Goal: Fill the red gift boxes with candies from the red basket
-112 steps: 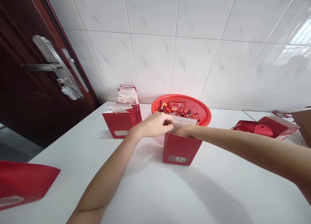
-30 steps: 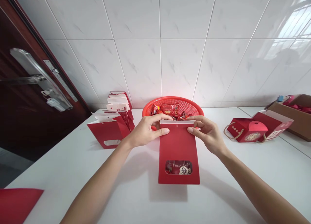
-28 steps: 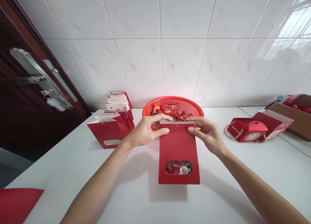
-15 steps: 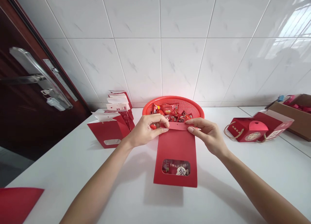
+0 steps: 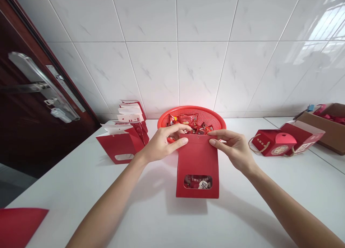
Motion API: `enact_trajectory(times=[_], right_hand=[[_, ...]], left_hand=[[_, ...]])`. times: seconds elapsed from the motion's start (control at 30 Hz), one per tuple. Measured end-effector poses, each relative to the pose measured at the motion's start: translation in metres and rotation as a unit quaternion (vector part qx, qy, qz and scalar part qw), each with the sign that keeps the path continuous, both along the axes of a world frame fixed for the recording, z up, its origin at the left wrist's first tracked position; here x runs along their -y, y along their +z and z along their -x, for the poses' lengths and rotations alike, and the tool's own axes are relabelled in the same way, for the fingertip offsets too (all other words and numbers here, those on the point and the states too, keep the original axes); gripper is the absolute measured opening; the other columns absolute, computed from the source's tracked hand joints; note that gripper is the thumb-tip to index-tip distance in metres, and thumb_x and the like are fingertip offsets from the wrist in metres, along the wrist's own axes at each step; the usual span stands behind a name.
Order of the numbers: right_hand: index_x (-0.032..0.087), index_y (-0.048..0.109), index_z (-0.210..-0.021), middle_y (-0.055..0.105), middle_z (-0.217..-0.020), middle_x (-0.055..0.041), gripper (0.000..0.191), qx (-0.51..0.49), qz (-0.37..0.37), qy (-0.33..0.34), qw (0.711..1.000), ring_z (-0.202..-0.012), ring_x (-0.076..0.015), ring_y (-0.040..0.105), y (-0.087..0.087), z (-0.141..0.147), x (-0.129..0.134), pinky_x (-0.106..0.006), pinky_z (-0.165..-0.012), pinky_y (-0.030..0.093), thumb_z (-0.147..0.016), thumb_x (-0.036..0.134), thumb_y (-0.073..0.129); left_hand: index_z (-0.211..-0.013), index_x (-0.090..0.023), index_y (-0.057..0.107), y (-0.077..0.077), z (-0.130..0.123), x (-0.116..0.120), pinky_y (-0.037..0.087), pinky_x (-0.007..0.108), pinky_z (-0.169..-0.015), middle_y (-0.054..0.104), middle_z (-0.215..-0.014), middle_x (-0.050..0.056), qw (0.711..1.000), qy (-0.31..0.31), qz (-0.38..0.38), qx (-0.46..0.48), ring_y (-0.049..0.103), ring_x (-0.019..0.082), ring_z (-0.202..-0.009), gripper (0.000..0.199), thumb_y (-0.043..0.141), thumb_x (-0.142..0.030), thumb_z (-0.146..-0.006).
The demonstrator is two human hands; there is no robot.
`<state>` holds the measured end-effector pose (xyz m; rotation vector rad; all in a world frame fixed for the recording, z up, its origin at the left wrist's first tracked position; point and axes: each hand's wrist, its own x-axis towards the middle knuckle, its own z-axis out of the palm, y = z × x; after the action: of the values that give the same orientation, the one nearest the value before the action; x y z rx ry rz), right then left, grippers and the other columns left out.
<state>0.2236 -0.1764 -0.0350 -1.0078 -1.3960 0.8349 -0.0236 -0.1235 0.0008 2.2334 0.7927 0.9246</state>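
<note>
"Since the earlier frame, the lower end of the red bag point(image 5: 198, 156) has swung slightly right and its bottom edge has levelled. Report the grip."

"Left hand point(image 5: 156, 145): fingers point(image 5: 181, 144) closed on the top left corner, thumb in front. Right hand point(image 5: 239, 153): fingers point(image 5: 215, 144) closed on the top right corner, same arrangement."

"Position of the bag?"

"Directly in front of the red basket point(image 5: 214, 115), top edge nearest it. Contact with the basket cannot be confirmed. The offset shadow suggests the base is raised off the tabletop point(image 5: 140, 219)."

"Principal hazard?"

"Uneven pull. Support is at the two top corners only, while the packet point(image 5: 199, 183) sits low, behind the window. If one pinch slackens, the bag could tilt and crease along the top band."

"Secondary hazards?"

"Excess thumb pressure may bend the card. Moving the top farther back could knock the wrapped sweets point(image 5: 188, 119) inside the basket. A wide swing left of the basket could topple the open bag point(image 5: 114, 145) standing there."

"And right of the basket?"

"Lower risk: the handled box point(image 5: 275, 144) is well apart from the right hand."
</note>
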Motion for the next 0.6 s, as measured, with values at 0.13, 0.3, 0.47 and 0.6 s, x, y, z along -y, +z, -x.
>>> enact_trajectory(times=[0.13, 0.3, 0.47, 0.6], right_hand=[[0.022, 0.077, -0.1, 0.077, -0.101, -0.009, 0.035, 0.004, 0.016, 0.017, 1.0, -0.088, -0.0237, 0.073, 0.001, -0.002, 0.0, -0.036, -0.071, 0.063, -0.08, 0.05, 0.082], [0.02, 0.075, -0.099, 0.077, -0.096, -0.0089, 0.038, 0.018, 0.063, 0.118, 0.991, -0.088, -0.0237, 0.073, 0.005, -0.006, -0.001, -0.037, -0.076, 0.063, -0.088, 0.056, 0.072], [0.019, 0.075, -0.087, 0.077, -0.09, -0.0089, 0.04, 0.072, 0.03, 0.101, 0.992, -0.083, -0.0243, 0.072, 0.011, -0.016, 0.001, -0.037, -0.072, 0.063, -0.087, 0.058, 0.072], [0.021, 0.079, -0.083, 0.076, -0.081, -0.008, 0.038, 0.15, -0.023, 0.031, 0.988, -0.075, -0.0229, 0.07, 0.035, -0.04, 0.012, -0.033, -0.061, 0.058, -0.086, 0.059, 0.073]], left_hand=[[-0.116, -0.024, 0.07, -0.005, -0.003, 0.0, 0.054, 0.028, -0.075, 0.073, -0.104, 0.004, 1.0, 0.015, -0.014, 0.018, 0.066, 0.018, -0.092, 0.028, 0.066, -0.034, -0.091], [-0.107, -0.023, 0.068, -0.008, -0.006, 0.001, 0.054, 0.029, -0.082, 0.072, -0.114, 0.005, 0.997, 0.026, -0.027, 0.073, 0.066, 0.018, -0.095, 0.019, 0.066, -0.032, -0.091], [-0.116, -0.023, 0.062, -0.012, -0.009, 0.0, 0.054, 0.031, -0.089, 0.069, -0.11, 0.006, 0.997, 0.019, -0.001, 0.081, 0.065, 0.019, -0.101, 0.03, 0.069, -0.036, -0.09], [-0.096, -0.023, 0.059, -0.012, -0.009, -0.001, 0.05, 0.026, -0.07, 0.047, -0.069, -0.005, 0.992, 0.052, -0.01, 0.115, 0.053, 0.013, -0.068, 0.016, 0.069, -0.028, -0.085]])
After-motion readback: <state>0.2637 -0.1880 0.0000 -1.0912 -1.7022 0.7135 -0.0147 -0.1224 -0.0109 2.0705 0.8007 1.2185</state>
